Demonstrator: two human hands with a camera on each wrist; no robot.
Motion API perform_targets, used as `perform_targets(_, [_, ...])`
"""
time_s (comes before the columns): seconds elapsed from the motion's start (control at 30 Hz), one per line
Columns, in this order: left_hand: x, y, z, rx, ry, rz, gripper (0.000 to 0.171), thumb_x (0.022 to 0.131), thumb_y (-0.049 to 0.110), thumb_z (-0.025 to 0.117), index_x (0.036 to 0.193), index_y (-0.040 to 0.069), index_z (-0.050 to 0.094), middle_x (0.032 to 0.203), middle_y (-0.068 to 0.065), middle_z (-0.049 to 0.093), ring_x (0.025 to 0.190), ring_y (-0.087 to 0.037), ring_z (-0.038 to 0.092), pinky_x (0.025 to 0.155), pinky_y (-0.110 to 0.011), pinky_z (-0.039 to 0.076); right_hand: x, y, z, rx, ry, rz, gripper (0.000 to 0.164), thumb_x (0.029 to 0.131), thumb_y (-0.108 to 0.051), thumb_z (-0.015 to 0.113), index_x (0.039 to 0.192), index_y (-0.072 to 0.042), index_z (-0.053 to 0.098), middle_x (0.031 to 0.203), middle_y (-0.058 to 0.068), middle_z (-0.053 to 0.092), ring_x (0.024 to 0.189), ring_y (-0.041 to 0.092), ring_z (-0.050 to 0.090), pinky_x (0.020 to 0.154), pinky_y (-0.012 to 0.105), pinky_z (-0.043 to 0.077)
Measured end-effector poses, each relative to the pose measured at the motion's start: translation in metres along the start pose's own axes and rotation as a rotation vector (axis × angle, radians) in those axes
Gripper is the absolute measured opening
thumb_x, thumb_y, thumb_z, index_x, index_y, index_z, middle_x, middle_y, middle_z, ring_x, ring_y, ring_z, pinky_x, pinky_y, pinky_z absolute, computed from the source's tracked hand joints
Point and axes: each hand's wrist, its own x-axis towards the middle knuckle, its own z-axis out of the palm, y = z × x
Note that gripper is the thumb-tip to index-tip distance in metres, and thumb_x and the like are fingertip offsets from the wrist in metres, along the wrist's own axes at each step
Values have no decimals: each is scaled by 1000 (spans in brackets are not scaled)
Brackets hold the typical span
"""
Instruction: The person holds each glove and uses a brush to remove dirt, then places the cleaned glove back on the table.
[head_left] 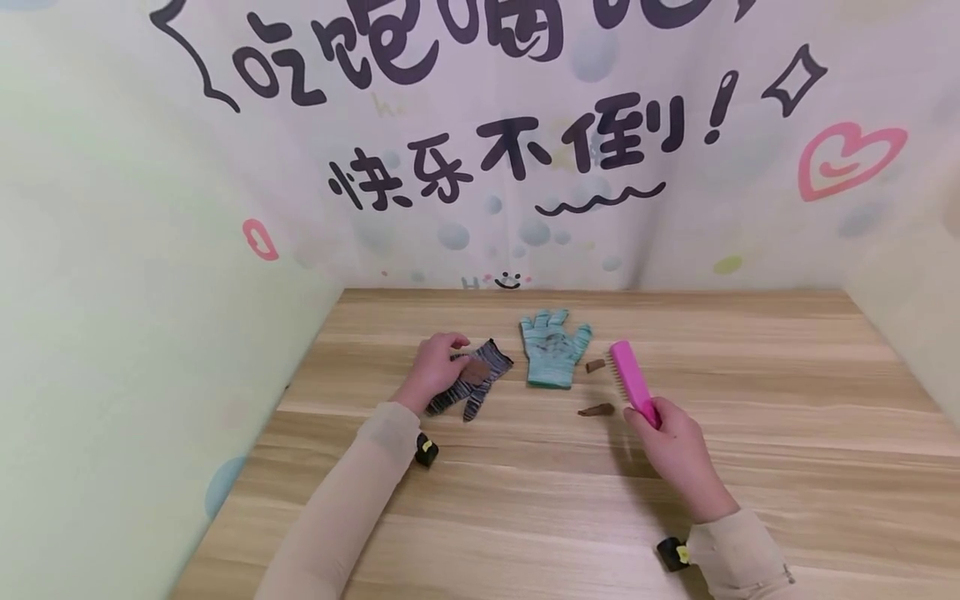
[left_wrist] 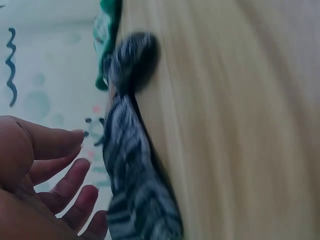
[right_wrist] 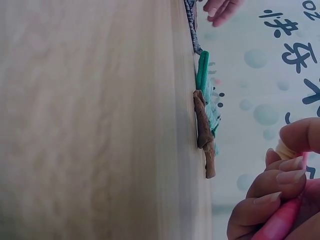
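Observation:
My left hand (head_left: 437,367) hovers at a dark striped knit glove (head_left: 491,358) that lies on the table. In the left wrist view, its thumb and fingers (left_wrist: 75,175) are parted and loosely bent, with nothing between them. A brown patch (head_left: 476,372) shows on the dark glove. My right hand (head_left: 675,442) grips the handle of a pink brush (head_left: 630,375), raised above the table with its bristles facing left. Beside the brush lie a short brown rolled piece (head_left: 596,366) and a longer brown piece (head_left: 597,410).
A teal striped glove (head_left: 551,358) with dark smudges on its palm lies between the hands, fingers pointing to the back. The wood-grain table (head_left: 525,500) meets a printed cloth backdrop (head_left: 450,233). Small black devices (head_left: 426,450) are at both wrists.

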Motion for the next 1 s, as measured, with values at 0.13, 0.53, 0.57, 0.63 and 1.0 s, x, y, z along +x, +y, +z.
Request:
perform_targets(0.13, [3,-8,-2,14,-43,-39,35,97,18,68,128,3,64,131,-17,64,121,-34,59,108,-49,47,0,1,2,-8,0,-17,35,103,-34,56,100,0,55,71,4,45,60,15,43,46,25,39])
perform_targets(0.53, [15,-17,-1,50,-138,-87,40,94,24,73,129,6,65,124,-14,67,114,-30,61,101,-46,52,-1,1,1,-13,-8,-10,33,102,-32,56,103,1,56,71,4,46,60,15,43,46,24,38])
perform_targets(0.57, [15,-16,-1,42,-147,-92,39,94,23,73,128,6,65,124,-14,67,114,-30,61,101,-46,52,-1,1,1,-15,-8,-10,33,102,-32,56,102,1,56,71,4,46,60,15,43,46,24,38])
perform_targets(0.63, [16,-16,-2,26,-161,-102,38,95,23,72,128,6,65,123,-14,66,114,-30,61,100,-46,52,-1,1,2,-15,-11,-9,32,102,-31,56,103,1,56,72,4,46,60,15,43,46,24,38])
perform_targets(1.0, [17,-18,-3,-43,-214,-110,39,97,18,68,133,2,63,74,-2,49,66,-16,43,71,-30,43,-1,1,2,-21,-14,-19,32,102,-32,57,98,0,55,71,4,46,60,14,43,46,25,39])
